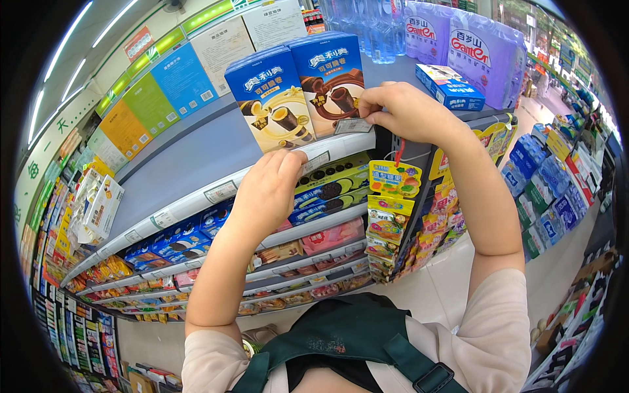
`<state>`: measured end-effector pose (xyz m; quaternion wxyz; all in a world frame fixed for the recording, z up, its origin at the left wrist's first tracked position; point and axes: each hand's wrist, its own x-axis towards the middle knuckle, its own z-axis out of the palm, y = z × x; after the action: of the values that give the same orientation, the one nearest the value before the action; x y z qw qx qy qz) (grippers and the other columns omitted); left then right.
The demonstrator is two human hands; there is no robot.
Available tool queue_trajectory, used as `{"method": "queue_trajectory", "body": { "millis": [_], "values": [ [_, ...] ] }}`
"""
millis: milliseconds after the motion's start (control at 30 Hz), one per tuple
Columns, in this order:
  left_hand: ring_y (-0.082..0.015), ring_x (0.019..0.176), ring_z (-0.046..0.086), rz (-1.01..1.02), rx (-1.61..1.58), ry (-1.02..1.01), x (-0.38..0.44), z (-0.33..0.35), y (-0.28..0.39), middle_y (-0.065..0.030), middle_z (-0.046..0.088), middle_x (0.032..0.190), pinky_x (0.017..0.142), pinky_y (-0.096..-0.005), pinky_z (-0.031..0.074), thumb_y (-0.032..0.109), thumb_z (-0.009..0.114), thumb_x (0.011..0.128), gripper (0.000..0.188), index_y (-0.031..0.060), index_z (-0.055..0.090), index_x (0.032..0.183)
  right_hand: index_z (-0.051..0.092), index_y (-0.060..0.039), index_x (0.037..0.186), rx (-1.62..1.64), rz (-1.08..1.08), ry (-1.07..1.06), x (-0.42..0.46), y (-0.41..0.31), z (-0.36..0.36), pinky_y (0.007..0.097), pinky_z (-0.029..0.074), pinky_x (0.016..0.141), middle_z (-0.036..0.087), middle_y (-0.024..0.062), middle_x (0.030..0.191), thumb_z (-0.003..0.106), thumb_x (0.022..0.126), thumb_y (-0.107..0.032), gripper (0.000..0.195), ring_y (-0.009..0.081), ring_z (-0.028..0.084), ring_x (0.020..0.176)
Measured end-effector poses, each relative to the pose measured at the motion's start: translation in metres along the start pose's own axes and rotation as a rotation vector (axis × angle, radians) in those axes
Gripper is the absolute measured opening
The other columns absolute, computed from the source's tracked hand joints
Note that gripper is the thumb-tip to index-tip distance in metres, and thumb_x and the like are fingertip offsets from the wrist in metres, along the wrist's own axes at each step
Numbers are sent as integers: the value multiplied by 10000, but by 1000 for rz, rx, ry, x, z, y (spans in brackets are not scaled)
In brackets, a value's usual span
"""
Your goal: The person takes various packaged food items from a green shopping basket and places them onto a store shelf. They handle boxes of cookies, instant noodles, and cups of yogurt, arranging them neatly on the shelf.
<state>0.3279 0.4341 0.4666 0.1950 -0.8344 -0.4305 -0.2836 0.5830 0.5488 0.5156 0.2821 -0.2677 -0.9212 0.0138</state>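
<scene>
Two rows of upright Oreo wafer-roll boxes stand side by side at the front of the grey top shelf. The near faces are a cream-coloured vanilla box (279, 100) and a brown chocolate box (330, 81). My left hand (272, 184) has its fingers bent over the white shelf-edge strip (255, 172), just below the vanilla box and beside a price label (315, 162). My right hand (405, 110) has thumb and forefinger together at the chocolate box's lower right corner, near a tilted price tag (353, 126). Whether they grip the tag or the box is unclear.
A blue box (449, 86) lies flat at right, before purple-wrapped water bottles (484, 64). Clear bottles (378, 29) stand behind. Candy bags (390, 221) hang at the shelf end. An opened carton (100, 206) sits far left. Oreo packs (172, 245) fill the shelf below.
</scene>
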Motion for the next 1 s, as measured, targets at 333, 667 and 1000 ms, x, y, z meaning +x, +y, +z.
{"method": "queue_trajectory", "body": {
  "millis": [333,667,1000],
  "values": [
    [-319,1012,564,66,109,-85,-4,2,4,-125,606,923,875,-400,468,-31,561,738,320,55,567,1046,630,-45,890,170,-86,70,10,-13,13,375,495,728,666,117,848,645,818,-94,88,302,633,811],
    [-316,1012,560,83,105,-42,-9,7,7,-122,602,919,895,-384,470,-30,569,718,328,50,586,1035,654,-66,900,-53,-79,27,12,-23,30,408,498,748,657,122,839,656,810,-101,96,312,630,820],
    [-314,940,590,89,39,14,-10,6,6,-129,615,915,823,-388,485,9,621,804,178,34,583,976,653,-68,874,-196,-147,23,12,-33,50,414,494,758,665,103,806,653,799,-108,85,304,635,831]
  ]
}}
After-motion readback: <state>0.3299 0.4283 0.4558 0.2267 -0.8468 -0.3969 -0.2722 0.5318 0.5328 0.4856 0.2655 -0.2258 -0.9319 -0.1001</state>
